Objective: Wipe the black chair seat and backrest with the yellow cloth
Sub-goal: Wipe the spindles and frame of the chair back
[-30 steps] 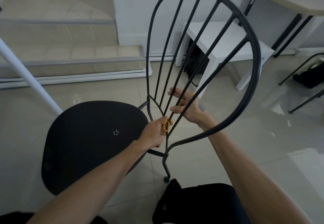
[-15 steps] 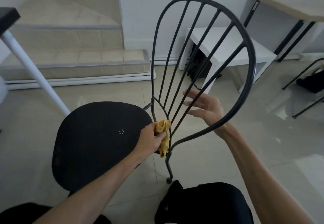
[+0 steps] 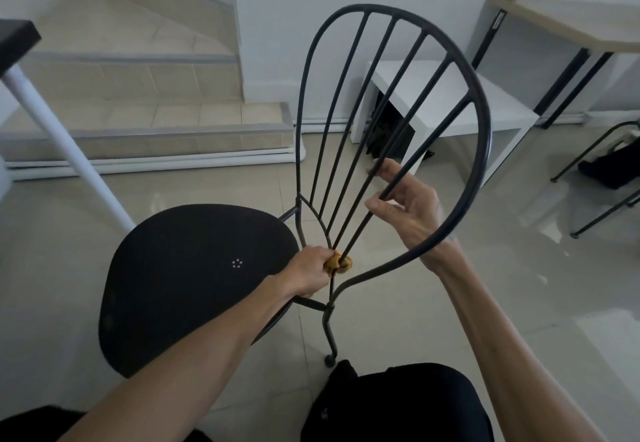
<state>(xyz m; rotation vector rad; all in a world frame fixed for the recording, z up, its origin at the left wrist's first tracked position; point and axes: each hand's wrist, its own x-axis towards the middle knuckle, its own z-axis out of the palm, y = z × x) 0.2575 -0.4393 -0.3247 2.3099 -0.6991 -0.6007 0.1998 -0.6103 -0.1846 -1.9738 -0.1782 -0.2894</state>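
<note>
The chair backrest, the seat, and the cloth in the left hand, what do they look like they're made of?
Backrest: thin round rods and a bent hoop, dark with a dull sheen, so probably painted or coated metal.
Seat: flat matte black slab with a small ring of dots; likely moulded plastic or painted wood, hard to tell which.
Yellow cloth: soft bunched fabric, squeezed around a rod by the left hand.

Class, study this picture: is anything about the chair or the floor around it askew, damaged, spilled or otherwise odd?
Nothing stands out. The black chair's backrest has whole, evenly fanned rods, and its seat looks intact. The left hand bunches the yellow cloth where the rods meet; the right hand steadies a rod. Bright floor patches look like reflections; wetness cannot be ruled out.
</note>
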